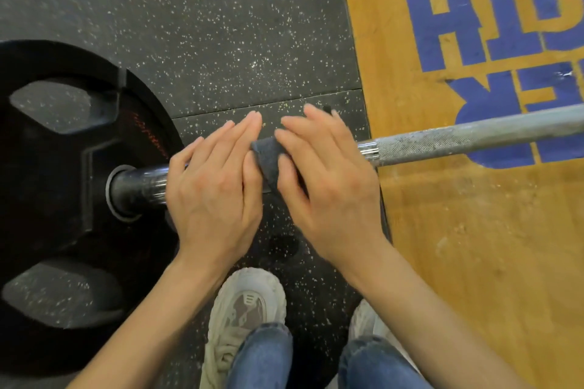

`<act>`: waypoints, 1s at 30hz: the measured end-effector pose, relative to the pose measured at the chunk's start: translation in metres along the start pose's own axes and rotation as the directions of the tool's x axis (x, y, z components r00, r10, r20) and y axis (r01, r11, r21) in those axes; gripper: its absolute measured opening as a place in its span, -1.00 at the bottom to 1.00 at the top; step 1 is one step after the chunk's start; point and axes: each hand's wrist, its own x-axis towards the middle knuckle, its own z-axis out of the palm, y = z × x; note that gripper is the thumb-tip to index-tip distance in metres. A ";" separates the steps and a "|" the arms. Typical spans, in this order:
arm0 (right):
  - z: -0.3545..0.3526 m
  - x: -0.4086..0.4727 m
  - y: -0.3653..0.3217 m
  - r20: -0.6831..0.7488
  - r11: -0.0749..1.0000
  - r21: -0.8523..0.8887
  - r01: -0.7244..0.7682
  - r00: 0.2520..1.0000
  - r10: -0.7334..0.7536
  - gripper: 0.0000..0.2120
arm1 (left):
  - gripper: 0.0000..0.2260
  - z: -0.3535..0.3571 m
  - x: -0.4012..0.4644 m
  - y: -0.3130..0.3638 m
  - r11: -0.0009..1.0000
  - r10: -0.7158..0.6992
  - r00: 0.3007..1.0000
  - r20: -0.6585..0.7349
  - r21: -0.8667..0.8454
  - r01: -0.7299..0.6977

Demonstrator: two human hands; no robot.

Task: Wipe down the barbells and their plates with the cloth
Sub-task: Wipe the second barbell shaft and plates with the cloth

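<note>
A steel barbell (467,139) runs from the black plate (63,186) at the left across to the right edge. A dark grey cloth (268,156) is draped over the bar's sleeve. My left hand (215,186) lies flat over the sleeve beside the plate, fingers straight, its thumb side touching the cloth. My right hand (328,180) presses flat on the cloth with straight fingers, covering most of it. Only a strip of cloth shows between the hands.
Speckled black rubber flooring (221,25) lies under the plate and my feet. A wooden lifting platform (474,246) with blue lettering fills the right side. My two pale sneakers (243,313) and jeans stand just below the bar.
</note>
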 end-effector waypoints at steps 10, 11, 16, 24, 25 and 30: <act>0.022 -0.001 0.012 -0.129 0.996 -0.049 0.080 0.988 -0.086 -0.71 | -0.63 -0.002 0.033 -0.004 0.999 -0.014 1.000 -0.020 -0.031 0.013; 0.022 0.015 0.012 -0.126 0.999 -0.021 0.049 0.991 -0.052 -0.75 | -0.65 -0.001 0.037 -0.004 0.999 -0.012 1.000 -0.022 -0.032 0.011; 0.032 0.030 0.016 -0.223 0.999 0.043 0.002 0.975 0.008 -0.78 | -0.71 -0.001 0.054 -0.005 1.000 -0.009 1.000 -0.027 -0.003 0.009; 0.046 0.044 0.035 -0.255 0.977 -0.148 0.154 0.949 -0.188 -0.72 | -0.58 0.000 0.086 -0.015 0.992 -0.101 0.991 0.088 0.087 0.094; 0.045 0.055 0.033 -0.296 0.989 -0.103 0.111 0.945 -0.137 -0.74 | -0.55 -0.001 0.092 -0.013 0.985 -0.132 0.985 0.113 0.122 0.119; 0.065 0.030 0.047 -0.217 0.961 -0.252 0.114 0.961 -0.171 -0.48 | -0.56 -0.007 0.123 -0.012 0.963 -0.231 0.925 0.302 0.207 0.173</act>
